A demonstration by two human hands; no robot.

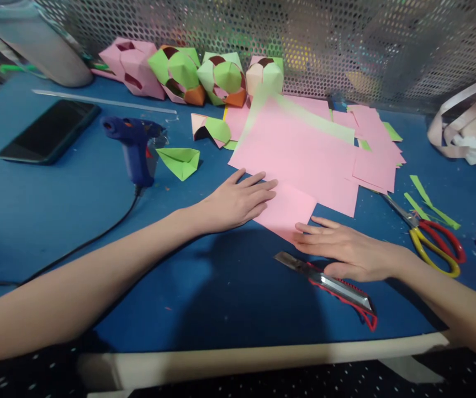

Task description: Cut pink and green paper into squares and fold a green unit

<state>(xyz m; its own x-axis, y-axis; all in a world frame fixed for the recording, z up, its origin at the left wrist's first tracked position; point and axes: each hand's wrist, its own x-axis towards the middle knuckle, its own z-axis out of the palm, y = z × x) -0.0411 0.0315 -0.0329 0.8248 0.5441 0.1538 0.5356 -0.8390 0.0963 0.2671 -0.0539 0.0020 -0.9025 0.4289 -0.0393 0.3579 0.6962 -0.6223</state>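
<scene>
My left hand [242, 200] lies flat with its fingers spread on the left side of a small pink paper piece [290, 210]. My right hand [341, 247] is open too, its fingertips on that piece's lower right corner. Beyond it, and touching its upper part, is a larger pink paper sheet [296, 155] with a pale green edge along its blurred far side. Just below my right hand a utility knife [333, 287] rests on the blue table, blade out and pointing left.
Scissors [428, 237] and green paper strips [428, 199] lie at right, below stacked pink papers [373, 149]. At left are a blue glue gun [134, 146], its cord and a phone [51, 132]. Folded paper shapes [182, 74] line a perforated metal panel [324, 50].
</scene>
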